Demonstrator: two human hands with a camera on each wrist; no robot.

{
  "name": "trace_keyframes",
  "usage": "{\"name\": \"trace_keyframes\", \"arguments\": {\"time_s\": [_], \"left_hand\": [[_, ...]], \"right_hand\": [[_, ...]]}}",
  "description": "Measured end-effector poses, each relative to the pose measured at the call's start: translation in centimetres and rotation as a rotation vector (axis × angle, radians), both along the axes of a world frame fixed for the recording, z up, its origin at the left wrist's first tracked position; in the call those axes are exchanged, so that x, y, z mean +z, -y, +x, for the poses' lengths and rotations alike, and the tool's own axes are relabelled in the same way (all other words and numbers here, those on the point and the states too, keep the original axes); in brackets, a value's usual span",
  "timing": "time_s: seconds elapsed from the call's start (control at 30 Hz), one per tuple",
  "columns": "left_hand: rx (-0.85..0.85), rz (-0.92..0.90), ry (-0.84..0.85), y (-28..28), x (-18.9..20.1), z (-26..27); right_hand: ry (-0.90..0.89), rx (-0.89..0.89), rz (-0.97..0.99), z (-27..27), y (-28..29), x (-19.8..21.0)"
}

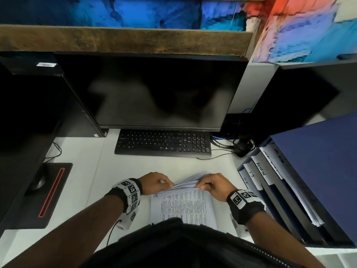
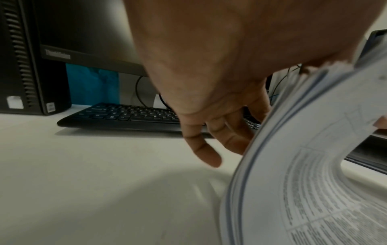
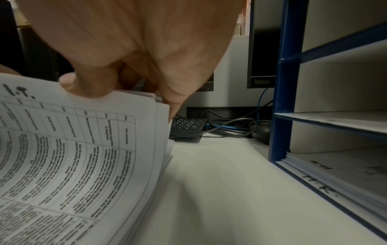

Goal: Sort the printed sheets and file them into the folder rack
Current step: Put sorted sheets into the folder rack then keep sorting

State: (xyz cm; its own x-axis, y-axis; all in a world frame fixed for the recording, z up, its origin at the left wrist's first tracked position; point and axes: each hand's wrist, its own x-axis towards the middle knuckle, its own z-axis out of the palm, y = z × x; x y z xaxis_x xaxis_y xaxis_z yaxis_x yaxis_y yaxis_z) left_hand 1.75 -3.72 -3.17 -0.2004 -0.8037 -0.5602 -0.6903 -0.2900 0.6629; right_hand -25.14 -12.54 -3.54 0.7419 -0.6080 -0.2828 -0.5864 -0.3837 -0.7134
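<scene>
A stack of printed sheets (image 1: pixel 186 206) lies on the white desk (image 1: pixel 87 180) in front of me, its far edge bent up. My left hand (image 1: pixel 170 184) pinches that raised edge at the left and my right hand (image 1: pixel 201 186) pinches it at the right. In the left wrist view the fingers (image 2: pixel 228 134) sit behind the curled sheets (image 2: pixel 314 174). In the right wrist view the thumb (image 3: pixel 87 86) presses a sheet (image 3: pixel 73 157) with "I.T." handwritten on it. The blue folder rack (image 1: pixel 318 161) stands at my right, with slots labelled ADMIN, I.T. and H.R. Its H.R. slot (image 3: pixel 335 179) holds sheets.
A black keyboard (image 1: pixel 164 144) lies beyond the sheets under a dark monitor (image 1: pixel 154 93). A mouse (image 1: pixel 241 148) and cables sit between the keyboard and the rack. A black computer tower (image 1: pixel 29 103) and a black base with a red stripe (image 1: pixel 50 192) stand at the left.
</scene>
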Motion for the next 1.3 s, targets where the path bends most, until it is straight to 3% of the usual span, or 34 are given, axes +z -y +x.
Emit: {"name": "trace_keyframes", "arguments": {"time_s": [0.13, 0.3, 0.8, 0.93, 1.1, 1.3], "left_hand": [[0.101, 0.032, -0.063, -0.4, -0.3, 0.1], [0.283, -0.075, -0.012, -0.6, -0.9, 0.8], [0.529, -0.143, -0.099, -3.1, -2.1, -0.3], [0.541, -0.181, -0.096, -3.4, -2.4, -0.1], [0.517, -0.222, -0.057, -3.6, -2.7, -0.2], [0.525, -0.264, -0.061, -3.9, -2.7, -0.5]], "right_hand": [[0.001, -0.007, -0.019, -0.1, -0.1, 0.0], [-0.015, -0.012, -0.068, 0.3, -0.2, -0.2], [0.056, 0.020, -0.271, -0.6, -0.9, -1.8], [0.023, 0.033, -0.341, -1.1, -1.3, -2.1], [0.008, -0.023, -0.183, -1.3, -1.8, -2.2], [-0.028, 0.005, -0.234, -1.6, -2.2, -2.0]]}}
